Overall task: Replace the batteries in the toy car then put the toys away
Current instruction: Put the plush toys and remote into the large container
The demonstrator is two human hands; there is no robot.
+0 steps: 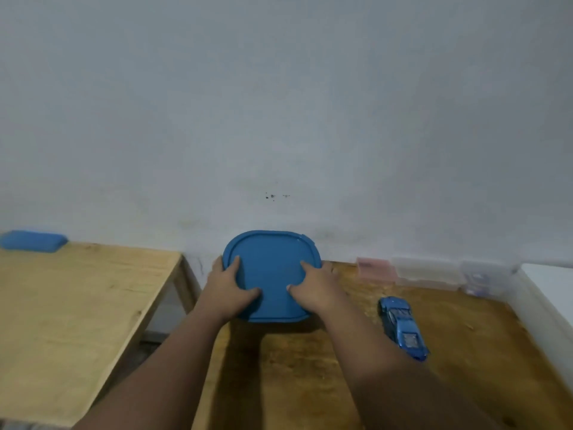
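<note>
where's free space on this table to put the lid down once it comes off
Bare wood lies near the front edge, between the right forearm and the toy car, and also right of the car up to the white edge. It is crowded along the wall, where clear boxes sit. Both hands, left and right, press on the blue lid.

The blue car (403, 328) is sitting right of the blue lid (273, 274). Clear boxes (424, 271) are blocking the back wall. Table front is lying open.
</note>
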